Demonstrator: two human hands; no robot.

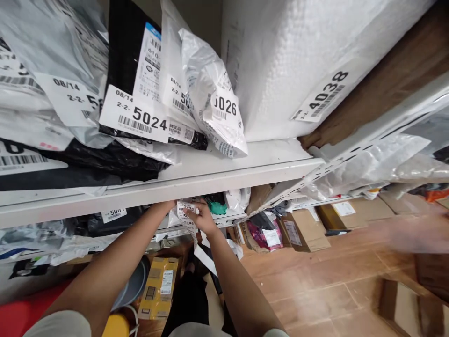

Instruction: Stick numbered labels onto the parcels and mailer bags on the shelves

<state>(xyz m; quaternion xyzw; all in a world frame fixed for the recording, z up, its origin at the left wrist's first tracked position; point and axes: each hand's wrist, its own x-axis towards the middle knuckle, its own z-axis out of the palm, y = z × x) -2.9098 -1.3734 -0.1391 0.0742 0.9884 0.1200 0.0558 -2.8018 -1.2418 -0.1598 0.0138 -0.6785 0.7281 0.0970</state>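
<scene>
Both my arms reach under the white shelf board [196, 180] to a lower shelf. My right hand [201, 219] pinches a small white parcel with a printed number label [185, 214], its fingers closed on it. My left hand [167, 205] goes in beside the same parcel at its left; its fingers are hidden behind the shelf edge. A green packet [216, 206] lies just right of the parcel.
The upper shelf holds numbered mail bags: a black one labelled 5024 [138, 117], a white one 5026 [217, 103], a big white bubble parcel 4038 [308, 70]. Cardboard boxes [305, 229] and bags line the tiled floor [315, 285]. A yellow box [159, 288] lies below.
</scene>
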